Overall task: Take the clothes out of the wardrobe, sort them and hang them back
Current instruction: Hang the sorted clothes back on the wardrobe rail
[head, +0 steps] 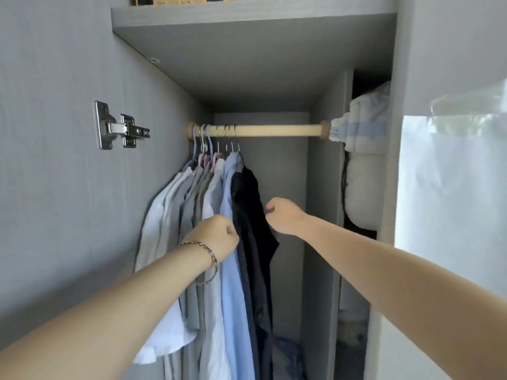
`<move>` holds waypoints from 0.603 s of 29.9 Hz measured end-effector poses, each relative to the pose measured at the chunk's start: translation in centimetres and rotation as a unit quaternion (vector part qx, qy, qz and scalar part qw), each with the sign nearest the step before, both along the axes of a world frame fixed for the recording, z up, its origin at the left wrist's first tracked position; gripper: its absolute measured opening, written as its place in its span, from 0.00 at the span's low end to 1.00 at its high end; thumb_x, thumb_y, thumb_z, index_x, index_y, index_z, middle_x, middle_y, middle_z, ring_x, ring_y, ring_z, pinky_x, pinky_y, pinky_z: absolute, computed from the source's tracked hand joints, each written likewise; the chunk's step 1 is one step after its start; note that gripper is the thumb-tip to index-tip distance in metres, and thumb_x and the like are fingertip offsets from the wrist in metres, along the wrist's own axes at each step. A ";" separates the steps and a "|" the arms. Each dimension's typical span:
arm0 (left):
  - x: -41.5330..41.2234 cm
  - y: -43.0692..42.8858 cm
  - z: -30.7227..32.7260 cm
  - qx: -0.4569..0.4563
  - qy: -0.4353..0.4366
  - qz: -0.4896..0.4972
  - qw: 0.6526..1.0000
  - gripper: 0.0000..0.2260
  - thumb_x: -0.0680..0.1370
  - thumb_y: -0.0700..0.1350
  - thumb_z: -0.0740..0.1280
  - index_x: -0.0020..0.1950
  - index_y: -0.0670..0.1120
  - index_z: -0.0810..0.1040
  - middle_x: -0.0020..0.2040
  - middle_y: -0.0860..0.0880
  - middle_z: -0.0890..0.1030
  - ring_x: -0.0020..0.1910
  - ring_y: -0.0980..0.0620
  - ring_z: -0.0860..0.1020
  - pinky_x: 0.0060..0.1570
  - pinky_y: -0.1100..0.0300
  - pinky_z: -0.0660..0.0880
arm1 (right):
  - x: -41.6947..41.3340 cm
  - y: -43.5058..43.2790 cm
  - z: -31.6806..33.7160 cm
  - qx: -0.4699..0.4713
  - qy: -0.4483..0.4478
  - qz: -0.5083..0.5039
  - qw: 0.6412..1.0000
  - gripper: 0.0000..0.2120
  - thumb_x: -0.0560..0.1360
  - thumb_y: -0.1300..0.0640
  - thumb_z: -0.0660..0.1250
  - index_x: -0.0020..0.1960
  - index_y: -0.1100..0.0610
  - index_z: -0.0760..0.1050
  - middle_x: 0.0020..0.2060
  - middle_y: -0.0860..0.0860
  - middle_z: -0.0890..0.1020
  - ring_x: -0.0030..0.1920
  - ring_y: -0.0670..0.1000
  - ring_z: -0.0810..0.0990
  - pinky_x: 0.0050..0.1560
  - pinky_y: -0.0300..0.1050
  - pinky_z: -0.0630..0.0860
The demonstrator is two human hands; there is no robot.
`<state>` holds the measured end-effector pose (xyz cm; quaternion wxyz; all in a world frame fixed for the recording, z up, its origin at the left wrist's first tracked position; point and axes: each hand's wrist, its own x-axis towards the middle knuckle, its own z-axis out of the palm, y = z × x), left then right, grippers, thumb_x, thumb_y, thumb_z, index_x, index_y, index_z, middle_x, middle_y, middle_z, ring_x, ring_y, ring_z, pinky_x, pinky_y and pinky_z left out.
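Observation:
Several shirts hang on hangers at the left end of a wooden rod (274,130) inside the grey wardrobe (247,64). From left to right they are white and grey shirts (175,215), a light blue shirt (233,297) and a dark navy shirt (249,204) at the outer right. My left hand (216,237), with a bracelet on the wrist, is curled at the dark shirt's left edge and grips it. My right hand (282,215) pinches the dark shirt's right edge at about the same height. The shirts' lower hems are partly hidden by my left forearm.
The rod's right half is bare. An open door with a metal hinge (120,128) stands at the left. A side compartment at the right holds rolled white bedding (362,160). A blue bundle (288,352) lies on the wardrobe floor. A glossy white panel (452,187) is at the far right.

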<state>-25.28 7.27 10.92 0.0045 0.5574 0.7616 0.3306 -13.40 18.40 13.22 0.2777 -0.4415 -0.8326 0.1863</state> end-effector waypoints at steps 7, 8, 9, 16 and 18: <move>11.5 -1.1 -6.9 -0.160 0.018 -0.198 0.967 0.09 0.75 0.41 0.57 0.37 0.48 0.73 0.43 0.46 0.82 0.46 0.44 0.82 0.42 0.57 0.76 | 14.4 -10.0 -8.9 -0.148 -0.019 -0.091 0.985 0.12 0.77 0.65 0.58 0.55 0.67 0.77 0.43 0.59 0.82 0.32 0.50 0.77 0.38 0.38 0.76; 13.9 -1.7 -8.1 -0.179 0.021 -0.227 0.957 0.09 0.75 0.41 0.57 0.37 0.47 0.73 0.43 0.45 0.82 0.45 0.44 0.81 0.41 0.59 0.74 | 16.8 -11.5 -10.3 -0.156 -0.037 -0.113 0.980 0.12 0.76 0.65 0.57 0.54 0.66 0.77 0.39 0.56 0.81 0.30 0.48 0.76 0.36 0.37 0.75; 16.4 -2.4 -9.3 -0.194 0.029 -0.254 0.947 0.08 0.75 0.41 0.57 0.38 0.47 0.73 0.43 0.46 0.82 0.44 0.45 0.81 0.41 0.59 0.74 | 19.4 -13.2 -11.6 -0.166 -0.045 -0.141 0.975 0.13 0.76 0.65 0.56 0.52 0.65 0.78 0.36 0.54 0.80 0.28 0.47 0.75 0.33 0.35 0.74; 37.2 -8.6 -15.2 -0.222 0.138 -0.442 0.858 0.06 0.75 0.42 0.59 0.43 0.48 0.75 0.50 0.45 0.83 0.51 0.44 0.81 0.52 0.55 0.76 | 40.3 -26.0 -18.4 -0.172 -0.086 -0.359 0.913 0.15 0.74 0.61 0.57 0.53 0.62 0.80 0.51 0.57 0.82 0.53 0.57 0.80 0.51 0.42 0.75; 43.8 -11.7 -16.5 -0.226 0.155 -0.493 0.826 0.07 0.75 0.42 0.58 0.43 0.47 0.76 0.49 0.45 0.83 0.49 0.44 0.81 0.51 0.56 0.77 | 46.5 -30.9 -20.2 -0.188 -0.077 -0.417 0.886 0.14 0.75 0.60 0.58 0.52 0.63 0.80 0.51 0.58 0.82 0.54 0.58 0.79 0.54 0.46 0.76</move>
